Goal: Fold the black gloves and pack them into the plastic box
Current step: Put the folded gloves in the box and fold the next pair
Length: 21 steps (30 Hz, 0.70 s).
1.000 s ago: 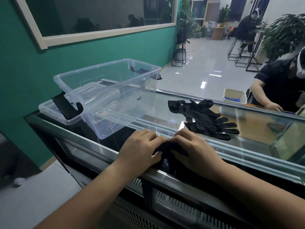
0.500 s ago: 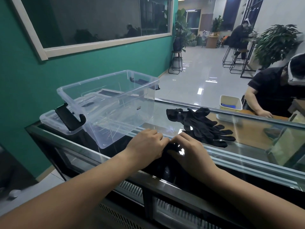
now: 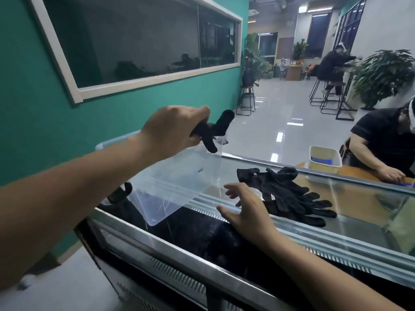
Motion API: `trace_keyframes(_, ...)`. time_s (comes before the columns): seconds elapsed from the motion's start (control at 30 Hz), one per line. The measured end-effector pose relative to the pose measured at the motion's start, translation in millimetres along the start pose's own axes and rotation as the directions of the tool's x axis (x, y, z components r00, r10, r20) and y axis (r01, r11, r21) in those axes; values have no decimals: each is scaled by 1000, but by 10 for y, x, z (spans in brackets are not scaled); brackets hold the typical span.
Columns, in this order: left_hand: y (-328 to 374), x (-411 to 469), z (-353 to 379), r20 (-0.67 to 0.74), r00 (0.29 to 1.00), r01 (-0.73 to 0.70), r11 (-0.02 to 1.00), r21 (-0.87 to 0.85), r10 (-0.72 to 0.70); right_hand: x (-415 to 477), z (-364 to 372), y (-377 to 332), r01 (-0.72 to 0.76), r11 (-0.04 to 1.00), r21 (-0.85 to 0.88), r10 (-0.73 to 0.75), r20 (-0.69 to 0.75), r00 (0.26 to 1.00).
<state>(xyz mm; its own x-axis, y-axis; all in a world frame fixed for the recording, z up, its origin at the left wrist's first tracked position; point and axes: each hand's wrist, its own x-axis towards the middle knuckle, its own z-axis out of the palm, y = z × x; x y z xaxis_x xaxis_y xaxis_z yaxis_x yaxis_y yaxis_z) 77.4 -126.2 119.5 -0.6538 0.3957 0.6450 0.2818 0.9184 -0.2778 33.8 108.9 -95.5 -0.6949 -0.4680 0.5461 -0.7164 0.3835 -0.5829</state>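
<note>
Left hand (image 3: 173, 131): clenched round an apparently folded black glove (image 3: 216, 129), raised over the plastic box (image 3: 179, 176), likely to drop it in.
Right hand (image 3: 247, 209): fingers spread, empty, beside the glove pile (image 3: 287, 196) on the table (image 3: 348, 241), placed to take another.

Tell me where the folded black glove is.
Head view, upper centre: the left hand grips the folded black glove above the clear plastic box, left of the loose gloves.

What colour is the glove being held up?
Black; the head view shows the glove in the left hand.
</note>
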Motion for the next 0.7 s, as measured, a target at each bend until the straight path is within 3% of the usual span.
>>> trace_keyframes(0.13,-428,125,292,90,987,135,989,-55,-130,-22,53,105,20,1000,-10,-20,48,999)
trace_keyframes(0.27,-689,248,631,319,926,220,975,-17,-203,-35,57,142,30,1000,4,-30,70,997)
trace_keyframes(0.5,-738,374,964,570,805,172,984,43,-165,-19,45,195,-3,1000,27,1,96,995)
trace_keyframes(0.6,-727,349,1024,632,762,179,984,6,-142,-15,48,188,-11,1000,22,9,107,994)
trace_keyframes(0.7,-727,366,969,602,780,224,974,-15,-170,-14,49,180,-12,1000,19,10,107,994)
